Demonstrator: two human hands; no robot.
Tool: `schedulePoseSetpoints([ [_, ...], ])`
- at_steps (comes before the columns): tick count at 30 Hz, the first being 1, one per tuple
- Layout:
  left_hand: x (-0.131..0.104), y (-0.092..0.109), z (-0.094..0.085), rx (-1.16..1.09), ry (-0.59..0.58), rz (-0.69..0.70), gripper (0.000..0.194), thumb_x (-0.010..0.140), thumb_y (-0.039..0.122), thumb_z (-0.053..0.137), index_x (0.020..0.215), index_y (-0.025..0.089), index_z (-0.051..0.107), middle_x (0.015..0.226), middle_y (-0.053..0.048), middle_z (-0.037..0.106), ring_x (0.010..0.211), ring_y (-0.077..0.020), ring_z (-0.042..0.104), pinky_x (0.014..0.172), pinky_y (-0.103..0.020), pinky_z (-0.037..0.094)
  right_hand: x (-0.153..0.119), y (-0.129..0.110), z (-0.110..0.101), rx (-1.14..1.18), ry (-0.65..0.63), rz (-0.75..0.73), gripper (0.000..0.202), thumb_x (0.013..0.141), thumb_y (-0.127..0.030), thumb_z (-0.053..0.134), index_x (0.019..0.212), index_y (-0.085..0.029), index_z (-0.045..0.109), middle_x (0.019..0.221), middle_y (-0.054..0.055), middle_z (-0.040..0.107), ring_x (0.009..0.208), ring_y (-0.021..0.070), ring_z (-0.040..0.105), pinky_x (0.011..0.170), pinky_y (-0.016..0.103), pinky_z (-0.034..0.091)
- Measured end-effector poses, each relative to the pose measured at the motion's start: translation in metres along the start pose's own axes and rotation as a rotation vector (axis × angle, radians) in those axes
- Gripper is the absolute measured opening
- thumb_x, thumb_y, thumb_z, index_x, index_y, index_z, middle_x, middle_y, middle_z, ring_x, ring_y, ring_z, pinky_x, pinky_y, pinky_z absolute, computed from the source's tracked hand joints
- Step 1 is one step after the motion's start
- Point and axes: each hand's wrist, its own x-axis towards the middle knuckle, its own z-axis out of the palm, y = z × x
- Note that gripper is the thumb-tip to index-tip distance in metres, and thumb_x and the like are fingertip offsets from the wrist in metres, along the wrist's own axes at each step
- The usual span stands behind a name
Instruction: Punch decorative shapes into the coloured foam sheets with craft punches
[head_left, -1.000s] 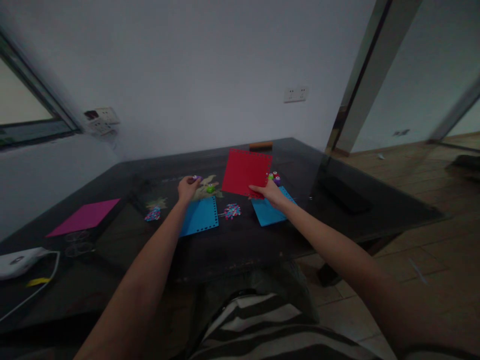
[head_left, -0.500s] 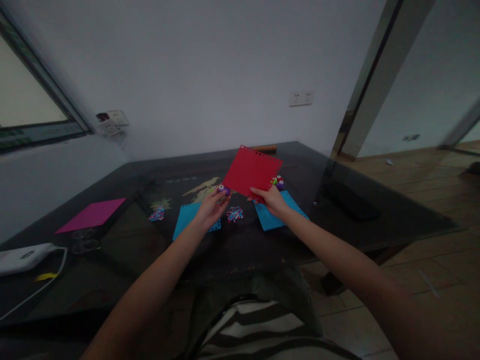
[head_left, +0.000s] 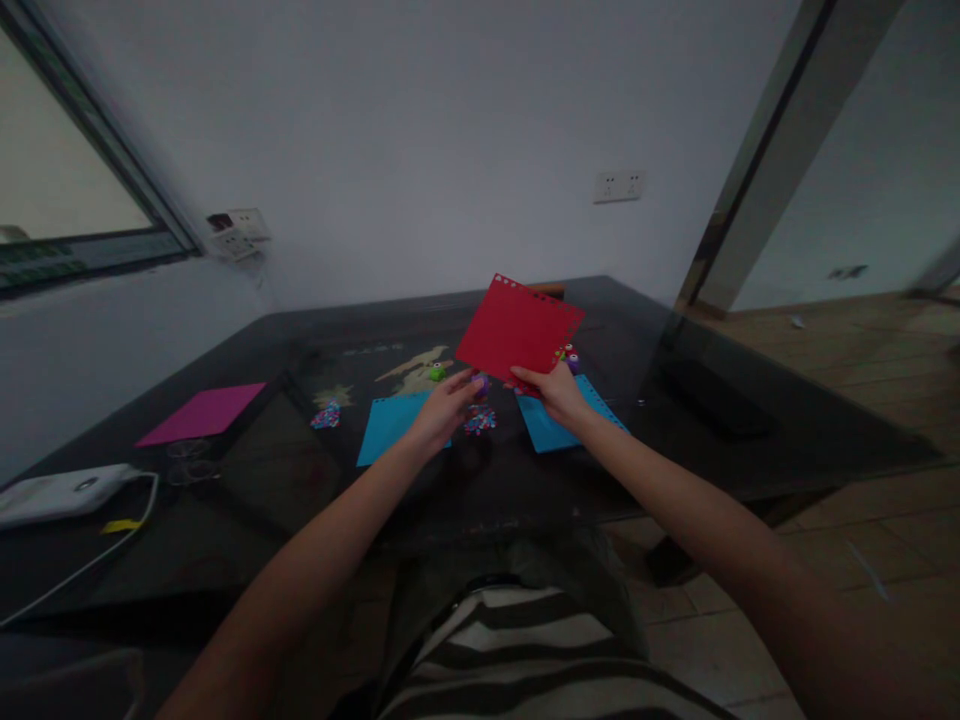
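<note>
A red sheet (head_left: 517, 328) with holes along its edges is raised over the table, pinched at its lower edge by my right hand (head_left: 559, 395). My left hand (head_left: 444, 408) has its fingers round a small purple hole punch (head_left: 481, 385), just below the sheet's lower left edge. Blue sheets lie on the table, one (head_left: 391, 425) beneath my left wrist and one (head_left: 547, 428) beneath my right hand. Between them is a pile of coloured bits (head_left: 480, 420). A green punch (head_left: 437, 371) stands behind my left hand; more punches (head_left: 572, 360) show behind my right hand.
On the dark table (head_left: 270, 520) lie a pink sheet (head_left: 202, 413), a second pile of bits (head_left: 326, 415) and a white power strip (head_left: 64, 492) with its cable at the left. A black flat object (head_left: 712, 398) lies at the right.
The view has shifted slightly. The purple punch has moved right and down relative to the red sheet's left corner, with my left hand. The green punch now shows more fully.
</note>
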Motion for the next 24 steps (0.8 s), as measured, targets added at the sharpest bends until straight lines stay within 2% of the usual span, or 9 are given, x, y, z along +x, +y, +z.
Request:
schedulePoseSetpoints([
  [4,-0.004,0.003,0.005,0.068,0.007,0.015,0.026,0.069,0.029,0.074,0.09,0.017,0.067,0.093,-0.006,0.066,0.081,-0.014,0.059,0.064,-0.022,0.045,-0.002,-0.003,0.004,0.014,0.036,-0.085,0.053,0.056,-0.032,0.08,0.102,-0.019,0.059,0.084,0.006,0.071,0.074,0.0215,0.068,0.065,0.034,0.058],
  [7,-0.007,0.004,0.009,0.069,-0.016,0.035,0.029,0.067,0.029,0.076,0.092,0.019,0.066,0.097,-0.005,0.065,0.087,-0.0158,0.059,0.069,-0.024,0.045,-0.005,-0.008,0.007,-0.006,0.061,-0.123,0.052,0.055,-0.035,0.08,0.1,-0.019,0.059,0.084,0.006,0.071,0.071,0.021,0.068,0.065,0.034,0.057],
  [12,-0.009,0.002,0.011,0.018,-0.028,0.043,0.025,0.066,0.021,0.076,0.09,0.02,0.065,0.097,-0.004,0.065,0.092,-0.0175,0.058,0.075,-0.026,0.045,-0.008,-0.015,0.01,-0.097,0.054,-0.087,0.045,0.056,-0.038,0.079,0.092,-0.018,0.06,0.077,0.006,0.07,0.062,0.0185,0.066,0.058,0.031,0.056],
  [19,-0.008,0.001,0.012,-0.03,-0.022,0.048,0.024,0.067,0.014,0.074,0.087,0.02,0.064,0.095,-0.003,0.063,0.089,-0.0164,0.058,0.075,-0.027,0.045,-0.01,-0.018,0.01,-0.099,0.052,-0.108,0.05,0.056,-0.033,0.079,0.099,-0.019,0.058,0.087,0.006,0.07,0.066,0.0187,0.066,0.059,0.032,0.056],
  [24,-0.01,0.004,0.014,-0.023,-0.005,0.035,0.021,0.066,0.013,0.074,0.084,0.02,0.064,0.094,-0.004,0.065,0.091,-0.0193,0.059,0.073,-0.027,0.047,-0.011,-0.02,0.012,-0.093,0.064,-0.097,0.051,0.055,-0.031,0.079,0.099,-0.019,0.057,0.084,0.005,0.07,0.065,0.019,0.066,0.059,0.032,0.058],
])
